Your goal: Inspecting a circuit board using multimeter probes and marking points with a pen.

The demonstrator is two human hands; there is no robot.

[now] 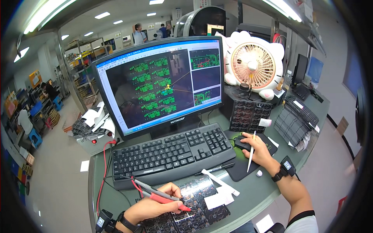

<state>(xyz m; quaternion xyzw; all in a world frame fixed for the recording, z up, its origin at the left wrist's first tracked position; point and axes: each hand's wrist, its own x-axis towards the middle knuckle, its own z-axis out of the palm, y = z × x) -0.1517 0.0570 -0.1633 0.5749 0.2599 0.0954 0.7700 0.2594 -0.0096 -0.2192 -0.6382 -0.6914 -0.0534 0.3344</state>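
Note:
My left hand (157, 206) is closed around two test probes, a red probe (165, 201) and a grey one (158, 192). Their tips point down at a dark circuit board panel (196, 194) lying at the desk's front edge; whether they touch it I cannot tell. My right hand (262, 154) rests over a black computer mouse (242, 143) on a dark mouse pad (237, 171). A thin white stick (251, 156) is tucked between that hand's fingers. White paper slips (218, 199) lie on the panel. Straps with small devices sit on both wrists.
A black keyboard (171, 153) stands before a monitor (155, 83) showing green circuit layouts. A red cable (103, 171) runs along the desk's left. Behind the mouse, a board panel (248, 116) leans below a fan (252, 64). Stacked boards (296, 120) lie right; a white cap (259, 173) sits nearby.

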